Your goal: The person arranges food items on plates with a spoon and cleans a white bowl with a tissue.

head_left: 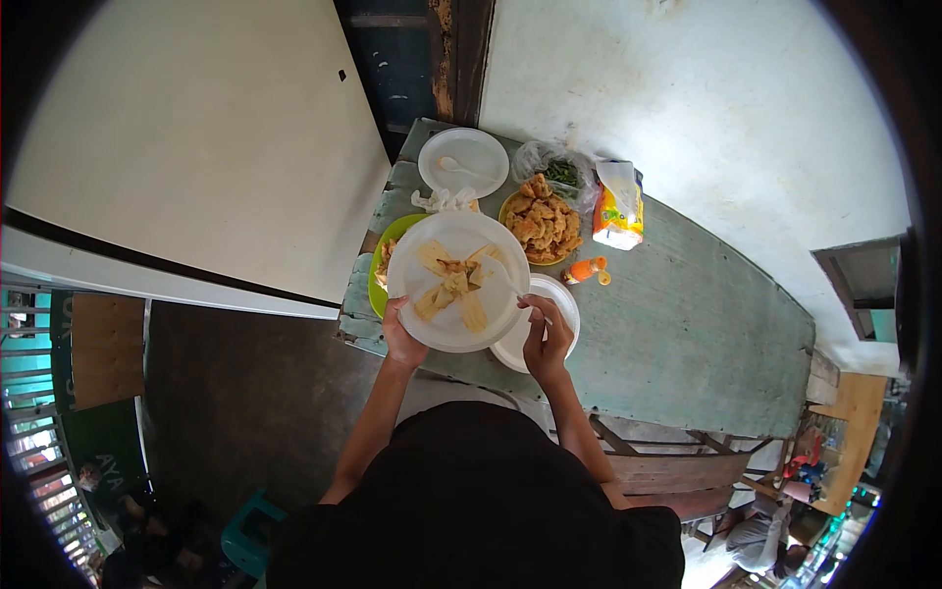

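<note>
My left hand (403, 334) grips the near-left rim of a white plate (410, 257), thumb over the edge, and the plate is raised above the table. On it lies an opened pale-yellow wrapper (474, 316), spread like a cross with a chunky filling (452, 280) in the middle. My right hand (549, 334) is closed at the plate's right rim, pinching the thin handle of a spoon (513, 289) that points toward the filling. Under my right hand a second white plate (509, 351) shows in part. A green plate (377, 297) with food is partly hidden behind the raised plate.
On the green table (687, 324) stand a plate of fried food (542, 225), a bag of green chillies (561, 173), a tissue pack (618, 208) and an orange sauce bottle (583, 270). A white plate with a spoon (464, 155) lies behind. A wooden bench (677, 471) is at right.
</note>
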A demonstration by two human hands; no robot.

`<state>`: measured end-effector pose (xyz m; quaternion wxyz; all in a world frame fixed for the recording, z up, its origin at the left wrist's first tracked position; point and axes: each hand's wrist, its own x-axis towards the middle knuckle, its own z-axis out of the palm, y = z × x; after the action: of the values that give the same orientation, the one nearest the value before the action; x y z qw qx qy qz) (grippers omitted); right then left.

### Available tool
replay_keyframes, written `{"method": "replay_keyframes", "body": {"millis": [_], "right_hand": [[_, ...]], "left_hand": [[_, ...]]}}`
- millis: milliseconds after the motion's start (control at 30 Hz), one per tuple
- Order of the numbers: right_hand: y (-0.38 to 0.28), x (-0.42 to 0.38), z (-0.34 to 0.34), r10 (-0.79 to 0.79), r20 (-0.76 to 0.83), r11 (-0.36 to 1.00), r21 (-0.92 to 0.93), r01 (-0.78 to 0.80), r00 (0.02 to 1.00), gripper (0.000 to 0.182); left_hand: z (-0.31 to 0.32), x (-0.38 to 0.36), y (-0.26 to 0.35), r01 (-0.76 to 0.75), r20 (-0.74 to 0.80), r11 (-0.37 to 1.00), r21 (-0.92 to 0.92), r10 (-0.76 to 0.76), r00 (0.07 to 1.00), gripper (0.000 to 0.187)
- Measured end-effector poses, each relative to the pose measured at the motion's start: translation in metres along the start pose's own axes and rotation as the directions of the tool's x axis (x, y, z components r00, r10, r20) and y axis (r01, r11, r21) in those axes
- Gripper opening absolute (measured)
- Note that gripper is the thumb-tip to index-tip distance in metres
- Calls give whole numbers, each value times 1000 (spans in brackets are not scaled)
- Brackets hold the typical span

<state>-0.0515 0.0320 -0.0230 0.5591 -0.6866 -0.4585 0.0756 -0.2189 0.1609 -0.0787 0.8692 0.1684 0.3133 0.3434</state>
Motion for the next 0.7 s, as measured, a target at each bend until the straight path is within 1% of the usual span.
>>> {"method": "replay_keyframes", "body": {"millis": [67, 133, 167, 200, 233, 267, 300, 367, 400, 467, 500, 533, 600, 633, 667, 700], "right_hand": [[-1, -2, -1, 2, -7, 1000, 1, -2, 1000, 19], [0, -3, -3, -62, -162, 998, -24, 59, 985, 17], [5, -6, -4, -81, -285, 996, -3, 84, 955, 19], [6, -6, -6, -98, -405, 994, 12, 112, 909, 25], [6, -7, -12, 10, -498, 1000, 18, -1, 867, 30], [4, -8, -21, 113, -588, 993, 35, -113, 801, 35], [4, -7, -29, 114, -604, 992, 28, -122, 789, 35], [10, -7, -50, 219, -744, 976, 171, -137, 632, 37], [14, -10, -61, 218, -756, 976, 160, -149, 617, 37], [24, -21, -84, 404, -722, 904, 407, -127, 562, 36], [33, -27, -96, 475, -715, 868, 478, -137, 514, 37], [44, -40, -108, 477, -722, 868, 476, -141, 500, 37], [70, -65, -131, 615, -584, 782, 538, -314, 531, 36], [79, -73, -140, 614, -591, 783, 538, -311, 523, 36], [89, -81, -150, 697, -478, 704, 595, -388, 534, 36], [95, -88, -157, 770, -352, 614, 636, -467, 532, 35]], "left_hand": [[0, 0, -1, 16, 15, 1000, 5, -16, 1000, 60], [-1, 0, -1, 47, 21, 999, 25, -47, 999, 61], [-1, 0, -1, 59, 25, 998, 31, -59, 998, 61], [-1, 1, -2, 101, 52, 995, 12, -101, 994, 61], [-1, 2, -2, 146, 80, 989, -6, -145, 986, 62], [0, 2, -5, 165, 88, 986, 5, -165, 982, 62], [4, 3, -7, 170, 97, 985, 12, -170, 981, 61], [8, 8, -13, 194, 115, 981, 27, -196, 974, 61], [9, 10, -18, 232, 113, 972, 47, -236, 965, 61], [13, 12, -32, 291, 110, 954, 70, -298, 948, 61], [18, 12, -40, 318, 129, 944, 88, -328, 936, 60], [22, 11, -47, 342, 147, 933, 109, -355, 923, 60], [32, 7, -64, 389, 168, 914, 119, -404, 899, 59], [38, 5, -75, 424, 188, 898, 119, -439, 878, 59], [43, 4, -87, 427, 190, 896, 123, -444, 876, 59], [46, 2, -100, 473, 197, 870, 137, -492, 848, 59]]}}
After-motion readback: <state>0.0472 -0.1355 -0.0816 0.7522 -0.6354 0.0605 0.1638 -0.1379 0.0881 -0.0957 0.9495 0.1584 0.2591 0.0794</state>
